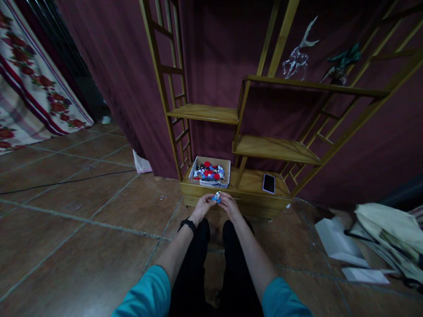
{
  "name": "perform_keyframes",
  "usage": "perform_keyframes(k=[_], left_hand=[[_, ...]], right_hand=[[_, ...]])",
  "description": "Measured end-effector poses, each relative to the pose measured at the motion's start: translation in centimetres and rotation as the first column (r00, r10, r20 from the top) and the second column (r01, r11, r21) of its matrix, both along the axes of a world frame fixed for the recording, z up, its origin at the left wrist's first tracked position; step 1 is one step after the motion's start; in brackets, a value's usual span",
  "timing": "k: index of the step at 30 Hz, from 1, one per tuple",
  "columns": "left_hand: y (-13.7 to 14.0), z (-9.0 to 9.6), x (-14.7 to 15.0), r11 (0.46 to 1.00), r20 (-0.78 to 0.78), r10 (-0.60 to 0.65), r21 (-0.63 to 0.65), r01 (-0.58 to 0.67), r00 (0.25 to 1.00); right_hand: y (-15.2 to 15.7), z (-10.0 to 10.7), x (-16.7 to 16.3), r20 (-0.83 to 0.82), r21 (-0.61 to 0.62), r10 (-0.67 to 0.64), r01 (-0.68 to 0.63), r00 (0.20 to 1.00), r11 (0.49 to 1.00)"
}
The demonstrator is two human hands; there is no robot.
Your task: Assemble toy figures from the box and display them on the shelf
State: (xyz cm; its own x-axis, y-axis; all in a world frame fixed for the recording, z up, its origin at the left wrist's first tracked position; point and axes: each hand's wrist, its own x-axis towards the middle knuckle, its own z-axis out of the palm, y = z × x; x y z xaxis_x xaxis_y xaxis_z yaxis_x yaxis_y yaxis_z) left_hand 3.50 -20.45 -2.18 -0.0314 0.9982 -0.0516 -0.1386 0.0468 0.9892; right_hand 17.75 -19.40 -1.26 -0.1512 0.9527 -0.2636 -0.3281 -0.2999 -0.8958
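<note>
A small figurine, white on top with a blue base, is held between my two hands above my knees. My left hand pinches it from the left, and my right hand grips its right side with the fingertips. Its finer details are too small to make out. Just beyond my hands, a shallow cardboard box sits on the low wooden shelf. Several small red, blue, white and black pieces lie jumbled inside the box.
A phone lies on the low shelf to the right. The wooden shelf unit rises ahead, with a clear deer ornament on an upper board. White boxes and a pale bag rest on the floor at right. A cable crosses the tiles.
</note>
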Motion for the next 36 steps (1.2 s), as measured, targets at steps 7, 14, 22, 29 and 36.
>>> perform_keyframes(k=[7, 14, 22, 29, 36], left_hand=[[0.1, 0.1, -0.3, 0.995, 0.101, -0.070, -0.060, 0.076, 0.992], [0.0, 0.5, -0.1, 0.989, 0.235, -0.084, -0.101, 0.110, 0.968], [-0.1, 0.6, -0.1, 0.990, 0.222, -0.065, -0.105, 0.090, 0.973], [-0.1, 0.2, 0.0, 0.995, 0.146, -0.053, -0.072, 0.064, 0.988], [-0.1, 0.1, -0.1, 0.994, 0.182, -0.077, -0.066, 0.090, 0.980]], right_hand=[[0.2, -0.7, 0.1, 0.020, 0.011, -0.047, 0.047, 0.999, 0.999], [0.4, -1.6, -0.1, 0.047, 0.033, -0.080, 0.078, 0.996, 0.996], [0.6, -2.2, -0.4, 0.103, 0.094, -0.091, 0.081, 0.991, 0.992], [0.6, -2.0, -0.4, 0.134, 0.110, -0.119, 0.105, 0.984, 0.988], [0.5, -1.8, -0.5, 0.159, 0.147, -0.141, 0.118, 0.977, 0.982]])
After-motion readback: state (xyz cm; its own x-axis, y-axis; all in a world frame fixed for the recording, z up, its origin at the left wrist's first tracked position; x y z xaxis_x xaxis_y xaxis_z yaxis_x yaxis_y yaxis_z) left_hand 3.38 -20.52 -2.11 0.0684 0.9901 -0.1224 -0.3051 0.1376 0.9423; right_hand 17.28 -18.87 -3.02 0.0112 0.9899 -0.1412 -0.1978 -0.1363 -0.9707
